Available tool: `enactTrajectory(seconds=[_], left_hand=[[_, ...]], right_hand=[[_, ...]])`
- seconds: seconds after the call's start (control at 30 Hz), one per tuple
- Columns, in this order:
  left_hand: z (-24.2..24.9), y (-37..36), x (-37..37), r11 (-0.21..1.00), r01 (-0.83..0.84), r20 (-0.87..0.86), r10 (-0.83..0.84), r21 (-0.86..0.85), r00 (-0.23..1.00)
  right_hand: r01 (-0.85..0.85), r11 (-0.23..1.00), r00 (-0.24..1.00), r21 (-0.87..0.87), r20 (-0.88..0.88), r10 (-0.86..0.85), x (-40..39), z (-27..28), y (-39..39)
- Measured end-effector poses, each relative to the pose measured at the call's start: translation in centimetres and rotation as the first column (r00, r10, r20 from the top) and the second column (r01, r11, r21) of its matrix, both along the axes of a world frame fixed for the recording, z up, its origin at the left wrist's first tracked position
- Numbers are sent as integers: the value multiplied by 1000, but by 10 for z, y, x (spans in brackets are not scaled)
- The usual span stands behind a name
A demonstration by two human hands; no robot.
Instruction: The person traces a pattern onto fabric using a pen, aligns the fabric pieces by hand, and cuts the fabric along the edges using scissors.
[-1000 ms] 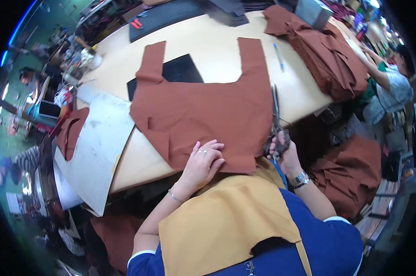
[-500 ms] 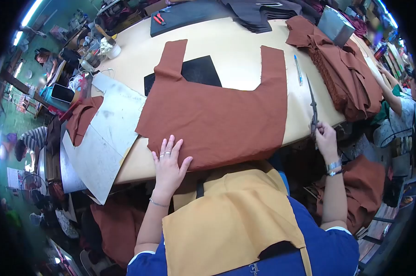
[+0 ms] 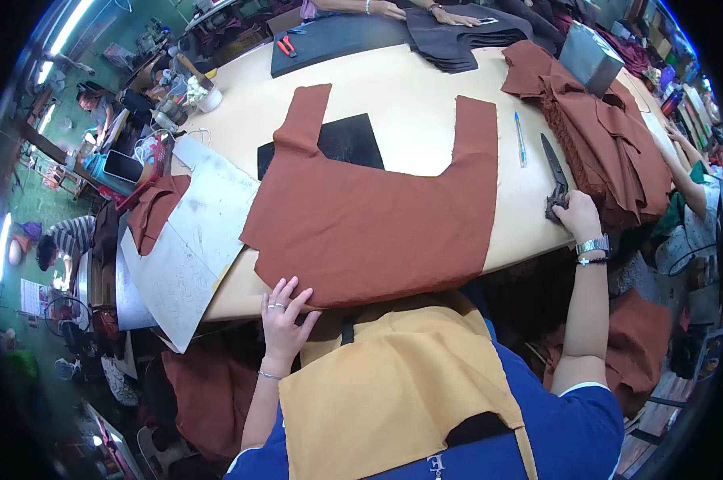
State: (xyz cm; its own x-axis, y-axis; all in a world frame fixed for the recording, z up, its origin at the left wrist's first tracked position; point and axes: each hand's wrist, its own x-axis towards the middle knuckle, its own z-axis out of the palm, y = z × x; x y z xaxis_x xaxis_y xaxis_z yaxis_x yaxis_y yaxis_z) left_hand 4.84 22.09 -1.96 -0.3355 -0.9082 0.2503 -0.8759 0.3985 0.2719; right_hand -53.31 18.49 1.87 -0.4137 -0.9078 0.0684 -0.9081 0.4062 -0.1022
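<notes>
A rust-brown cut fabric piece [image 3: 377,224] with two upright straps lies spread on the table in the head view. My left hand [image 3: 285,316] rests at its lower left edge, fingers apart, holding nothing. At the right, my right hand [image 3: 577,214] has its fingers closed around the handles of dark scissors [image 3: 559,172]. The blades lie on or just over the tabletop and point away from me. A blue pen [image 3: 520,140] lies left of the scissors. Under the fabric's neckline a black flat piece [image 3: 353,142] shows in part.
Brown fabric is stacked [image 3: 601,136] at the right, with a metal block [image 3: 589,60] on it. A pale pattern board [image 3: 193,232] overhangs the table's left edge. Red-handled pliers [image 3: 286,48] lie on a dark board [image 3: 341,44]. A co-worker's hands [image 3: 456,16] touch dark fabric at the back.
My right hand has moved the scissors lower, towards the table, beside the brown stack. My left hand has slid down to the fabric's edge. A co-worker's hands have appeared at the back.
</notes>
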Motion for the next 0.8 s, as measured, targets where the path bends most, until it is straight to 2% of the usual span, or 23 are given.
enactTrajectory(seconds=[0.1,0.13,0.17,0.23,0.3,0.37,0.47,0.63,0.67,0.77,0.8], left_hand=[[3,-3,-3,996,50,-70,-55,-67,996],[4,-4,-5,995,65,-92,-72,-75,993],[4,-6,-8,993,83,-115,-92,-81,989],[2,-8,-12,989,112,-140,-125,-98,982],[0,-9,-12,984,124,-140,-141,-125,980],[1,-9,-14,983,126,-131,-144,-134,981],[2,-8,-15,985,118,-144,-136,-124,980],[-4,-9,-17,999,34,-288,-39,-24,957],[-7,-5,-15,965,-44,-493,170,258,853],[-13,-19,-22,989,-127,-784,133,70,606],[-9,-21,-23,944,-205,-865,321,259,386]], right_hand=[[39,999,999,-29,1,-39,7,3,3],[88,996,995,14,39,-89,14,10,3],[93,995,994,-41,54,-91,21,14,7],[20,964,1000,-265,2,-20,43,21,11],[7,949,988,-315,147,42,59,14,10],[-73,934,967,-349,203,151,81,3,11],[-176,945,927,-277,277,254,99,-7,11],[-236,883,934,-406,157,321,107,-27,12],[-243,873,931,-424,150,332,107,-28,12],[-247,849,928,-467,139,346,108,-32,11],[-239,845,929,-478,139,342,110,-32,12]])
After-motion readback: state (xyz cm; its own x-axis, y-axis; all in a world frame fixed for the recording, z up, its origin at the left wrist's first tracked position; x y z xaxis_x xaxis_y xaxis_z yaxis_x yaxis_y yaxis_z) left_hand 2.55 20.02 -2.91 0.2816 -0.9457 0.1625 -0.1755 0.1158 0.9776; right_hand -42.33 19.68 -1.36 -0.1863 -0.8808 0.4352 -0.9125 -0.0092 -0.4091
